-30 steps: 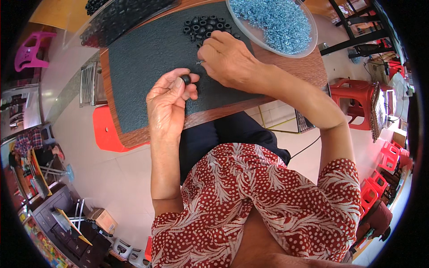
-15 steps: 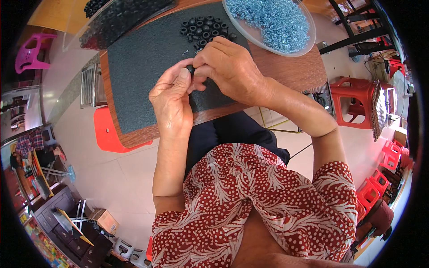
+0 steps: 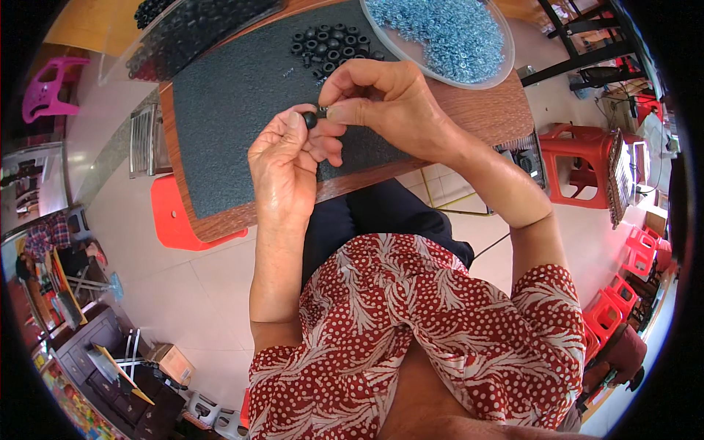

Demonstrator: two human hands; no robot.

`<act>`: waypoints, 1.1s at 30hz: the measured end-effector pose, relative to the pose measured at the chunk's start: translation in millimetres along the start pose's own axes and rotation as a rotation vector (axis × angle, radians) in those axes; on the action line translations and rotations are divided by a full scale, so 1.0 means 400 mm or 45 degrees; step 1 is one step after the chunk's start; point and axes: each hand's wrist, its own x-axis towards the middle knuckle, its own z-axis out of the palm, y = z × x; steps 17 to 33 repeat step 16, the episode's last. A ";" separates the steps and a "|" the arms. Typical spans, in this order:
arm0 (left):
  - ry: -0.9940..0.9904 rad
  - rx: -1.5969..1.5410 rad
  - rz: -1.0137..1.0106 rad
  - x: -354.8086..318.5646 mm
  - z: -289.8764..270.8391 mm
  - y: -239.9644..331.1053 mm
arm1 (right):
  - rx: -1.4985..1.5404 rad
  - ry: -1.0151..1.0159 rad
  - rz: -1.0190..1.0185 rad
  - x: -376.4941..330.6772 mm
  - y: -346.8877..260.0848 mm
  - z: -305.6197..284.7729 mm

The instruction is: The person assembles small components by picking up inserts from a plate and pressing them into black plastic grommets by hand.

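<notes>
Between the thumb and fingers of my left hand (image 3: 282, 161) is a black ball-shaped piece (image 3: 309, 119). My right hand (image 3: 400, 106) is pinched close beside it on a small dark piece (image 3: 322, 112). That piece is too small to name, and I cannot tell whether it touches the ball. Both hands are over a dark grey mat (image 3: 227, 117). Just beyond my right hand lies a pile of black round pieces (image 3: 334, 45), several showing a hole. A few tiny clear bits (image 3: 288, 72) rest on the mat left of the pile.
A round clear tub (image 3: 511, 59) of small bluish transparent pieces stands at the far right of the wooden table (image 3: 477, 117). At the far left is a clear box (image 3: 198, 33) of dark pieces. Red stools (image 3: 172, 216) stand around the table, and a pink chair (image 3: 50, 92) is farther left.
My right hand has drawn slightly away from the left, its pinch now showing. More of the black ball is visible, and the left fingers have opened out somewhat beneath it.
</notes>
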 end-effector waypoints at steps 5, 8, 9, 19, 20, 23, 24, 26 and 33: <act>0.041 0.005 0.013 -0.001 0.017 -0.002 | -0.056 0.021 -0.044 -0.010 0.005 0.003; 0.111 0.096 0.068 -0.002 0.016 -0.009 | -0.112 0.050 -0.018 -0.011 -0.001 0.004; 0.158 0.155 0.114 -0.002 0.013 -0.011 | -0.111 0.046 -0.020 -0.012 -0.003 0.006; 0.183 0.000 0.058 0.006 0.018 -0.012 | -0.725 0.154 -0.505 -0.016 0.014 0.022; 0.183 0.000 0.058 0.006 0.018 -0.012 | -0.725 0.154 -0.505 -0.016 0.014 0.022; 0.183 0.000 0.058 0.006 0.018 -0.012 | -0.725 0.154 -0.505 -0.016 0.014 0.022; 0.183 0.000 0.058 0.006 0.018 -0.012 | -0.725 0.154 -0.505 -0.016 0.014 0.022; 0.183 0.000 0.058 0.006 0.018 -0.012 | -0.725 0.154 -0.505 -0.016 0.014 0.022; 0.183 0.000 0.058 0.006 0.018 -0.012 | -0.725 0.154 -0.505 -0.016 0.014 0.022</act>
